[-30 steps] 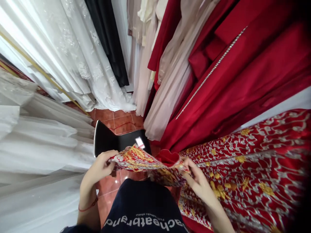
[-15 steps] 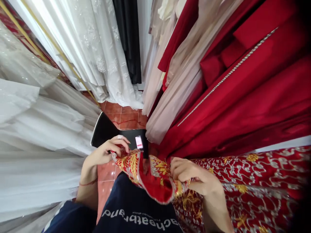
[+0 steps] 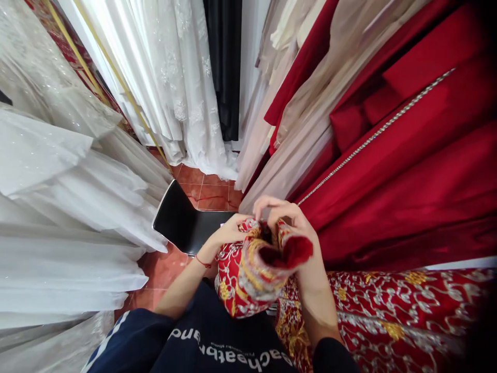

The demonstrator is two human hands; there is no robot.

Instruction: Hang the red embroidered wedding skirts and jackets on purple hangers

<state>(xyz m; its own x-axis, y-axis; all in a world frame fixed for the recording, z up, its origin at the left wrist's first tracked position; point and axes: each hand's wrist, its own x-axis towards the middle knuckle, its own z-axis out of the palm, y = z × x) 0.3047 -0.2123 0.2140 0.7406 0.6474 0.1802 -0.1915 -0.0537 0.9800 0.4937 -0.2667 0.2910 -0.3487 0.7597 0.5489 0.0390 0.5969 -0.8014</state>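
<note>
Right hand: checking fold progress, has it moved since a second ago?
Yes. The right hand, gripping the embroidered cloth, rose forward, level with the black chair, meeting the left hand.

This looks like a bridal or formal-wear shop: white lace gowns [image 3: 171, 77] hang in a row on the left, red satin dresses [image 3: 407, 155] and beige ones [image 3: 306, 119] crowd the right, and a black chair [image 3: 182, 223] stands on the terracotta tile floor [image 3: 209, 191] between them.

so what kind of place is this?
Probably a bridal or formal-wear shop: white lace gowns hang at left, red gowns at right, and the left hand and right hand grip a red gold-embroidered garment.
</note>
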